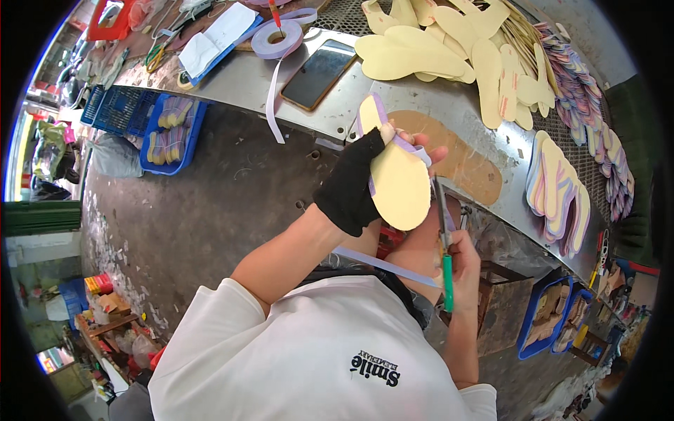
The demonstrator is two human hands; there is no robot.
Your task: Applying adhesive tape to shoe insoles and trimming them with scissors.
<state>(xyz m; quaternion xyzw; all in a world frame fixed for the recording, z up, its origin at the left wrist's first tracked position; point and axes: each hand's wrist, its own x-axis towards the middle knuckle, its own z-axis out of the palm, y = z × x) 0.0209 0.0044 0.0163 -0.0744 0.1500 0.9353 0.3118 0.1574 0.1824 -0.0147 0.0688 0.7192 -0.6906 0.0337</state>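
Note:
My left hand [361, 175], in a black fingerless glove, is closed around a cream insole [401, 184], sole-shaped and held tilted above my lap. A lavender strip runs along part of the insole's edge, and a loop of it shows by my fingertips. My right hand [464, 266] grips a pair of scissors [446, 249] with green handles. The blades point up beside the insole's right edge; I cannot tell whether they touch the strip. Below, a length of lavender tape [386, 265] stretches across my lap toward the right hand.
The metal bench [330, 133] carries a phone [319, 74], a tape roll [276, 38], a brown sole template [449, 151], loose cream insoles [414, 52] and lavender-edged insoles [558, 189]. Blue baskets [168, 165] [544, 319] stand at the left and lower right.

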